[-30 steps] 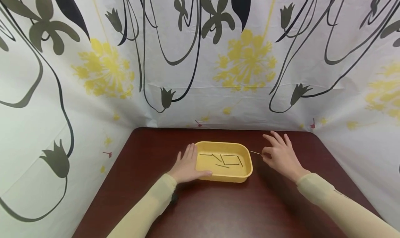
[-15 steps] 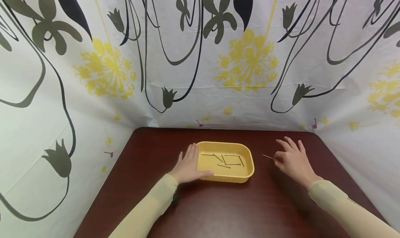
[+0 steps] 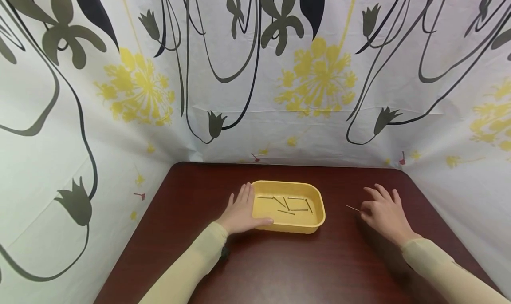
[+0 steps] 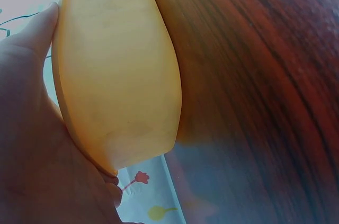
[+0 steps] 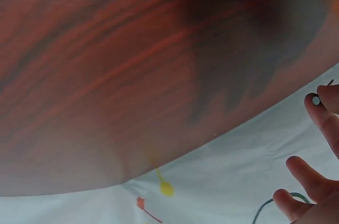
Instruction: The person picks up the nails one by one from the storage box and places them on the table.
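A yellow plastic tray (image 3: 289, 228) sits on the dark table, with several thin nails (image 3: 298, 210) lying loose on its floor. My left hand (image 3: 238, 213) rests on the tray's left end, fingers straight and the thumb along the front rim. In the left wrist view the thumb (image 4: 39, 30) touches the rim beside the tray's outer wall (image 4: 119, 75). To the right of the tray, my right hand (image 3: 386, 214) pinches a single nail (image 3: 352, 207) between thumb and forefinger, above the table. Its flat round head (image 5: 315, 100) shows in the right wrist view; the other fingers are spread.
The reddish-brown table (image 3: 287, 268) has rounded far corners. A white curtain (image 3: 239, 148) with printed flowers hangs close behind it and along both sides. A small dark object (image 3: 225, 253) is partly visible beside the left sleeve.
My right hand has moved right and toward me, away from the tray, with the nail pinched in it. The left hand and the tray stay where they were.
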A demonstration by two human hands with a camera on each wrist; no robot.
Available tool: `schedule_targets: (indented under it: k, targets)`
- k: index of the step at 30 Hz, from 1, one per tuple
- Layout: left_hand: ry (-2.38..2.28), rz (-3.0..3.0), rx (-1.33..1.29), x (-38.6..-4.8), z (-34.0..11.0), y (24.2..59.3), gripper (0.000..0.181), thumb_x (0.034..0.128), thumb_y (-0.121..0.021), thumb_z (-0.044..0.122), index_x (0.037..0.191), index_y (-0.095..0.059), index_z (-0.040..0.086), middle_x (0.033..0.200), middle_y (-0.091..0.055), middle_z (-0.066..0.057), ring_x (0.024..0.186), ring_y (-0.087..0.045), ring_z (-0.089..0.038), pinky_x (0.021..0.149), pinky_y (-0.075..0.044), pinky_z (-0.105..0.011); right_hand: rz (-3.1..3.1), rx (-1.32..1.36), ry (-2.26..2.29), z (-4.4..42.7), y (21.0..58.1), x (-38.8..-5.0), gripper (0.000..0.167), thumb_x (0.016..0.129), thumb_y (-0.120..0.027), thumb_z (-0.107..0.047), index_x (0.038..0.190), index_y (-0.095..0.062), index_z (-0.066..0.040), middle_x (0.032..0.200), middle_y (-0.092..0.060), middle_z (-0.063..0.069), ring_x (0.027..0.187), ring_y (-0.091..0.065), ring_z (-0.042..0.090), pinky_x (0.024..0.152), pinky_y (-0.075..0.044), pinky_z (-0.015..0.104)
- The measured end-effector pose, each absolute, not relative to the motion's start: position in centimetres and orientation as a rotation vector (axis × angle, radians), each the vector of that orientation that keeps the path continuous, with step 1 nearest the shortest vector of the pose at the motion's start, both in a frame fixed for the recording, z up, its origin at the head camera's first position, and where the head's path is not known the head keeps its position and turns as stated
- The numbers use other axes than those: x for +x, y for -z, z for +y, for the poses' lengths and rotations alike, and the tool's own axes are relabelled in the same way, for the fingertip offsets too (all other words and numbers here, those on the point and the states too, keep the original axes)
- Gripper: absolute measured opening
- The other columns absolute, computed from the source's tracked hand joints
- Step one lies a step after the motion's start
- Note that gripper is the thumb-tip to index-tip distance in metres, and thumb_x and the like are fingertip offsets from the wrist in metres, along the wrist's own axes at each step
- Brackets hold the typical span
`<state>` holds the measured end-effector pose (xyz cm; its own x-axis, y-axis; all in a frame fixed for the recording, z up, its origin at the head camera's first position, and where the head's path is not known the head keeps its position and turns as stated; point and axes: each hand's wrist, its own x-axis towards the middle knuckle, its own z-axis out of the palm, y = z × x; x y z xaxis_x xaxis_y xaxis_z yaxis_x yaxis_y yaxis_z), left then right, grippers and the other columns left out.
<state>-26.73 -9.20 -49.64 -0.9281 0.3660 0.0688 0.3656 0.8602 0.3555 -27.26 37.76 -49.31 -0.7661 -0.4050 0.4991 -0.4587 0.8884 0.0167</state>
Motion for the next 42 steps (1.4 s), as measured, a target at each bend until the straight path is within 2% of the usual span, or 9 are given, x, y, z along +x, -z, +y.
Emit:
schedule_targets:
  k: [7,16,31,42]
  targets:
    - [-0.519,3.049,0.59,-26.8,-9.1,49.6,0.133,0.0737,-0.045,0.094,0.161,-0.005,0.001,0.168,0.0,-0.013,0.154,-0.003,-0.029,0.117,-0.014,-0.061,-2.598,0.602,-0.148,38.6,50.3,-26.8,0.012,0.07,-0.085,-0.017,0.077,-0.075,-0.02,0.133,-0.056,0.023,0.131,-0.037,0.05,0.107,-0.005,0.077]
    - [-0.519,3.039,0.574,-26.8,-9.0,49.3,0.134,0.0732,-0.044,0.095,0.16,-0.004,0.001,0.168,0.001,-0.012,0.154,-0.001,-0.026,0.117,-0.012,-0.059,-2.628,0.594,-0.153,39.2,51.2,-26.4,0.013,0.072,-0.086,-0.016,0.078,-0.076,-0.021,0.134,-0.056,0.023,0.132,-0.036,0.051,0.107,0.0,0.077]
    - [-0.53,3.031,0.566,-26.9,-9.1,49.6,0.136,0.0712,-0.042,0.097,0.161,-0.003,0.002,0.168,0.003,-0.011,0.154,0.001,-0.024,0.118,-0.012,-0.058,-2.653,0.574,-0.146,39.3,51.1,-25.9,0.015,0.071,-0.086,-0.015,0.077,-0.075,-0.022,0.13,-0.059,0.024,0.131,-0.037,0.052,0.106,-0.001,0.079]
    - [-0.557,3.03,0.585,-26.7,-9.2,49.4,0.134,0.0733,-0.045,0.094,0.161,-0.005,0.001,0.168,0.002,-0.012,0.154,-0.001,-0.027,0.117,-0.012,-0.059,-2.653,0.565,-0.134,39.4,51.2,-26.1,0.012,0.073,-0.085,-0.017,0.078,-0.076,-0.022,0.13,-0.058,0.023,0.131,-0.038,0.051,0.106,-0.001,0.079]
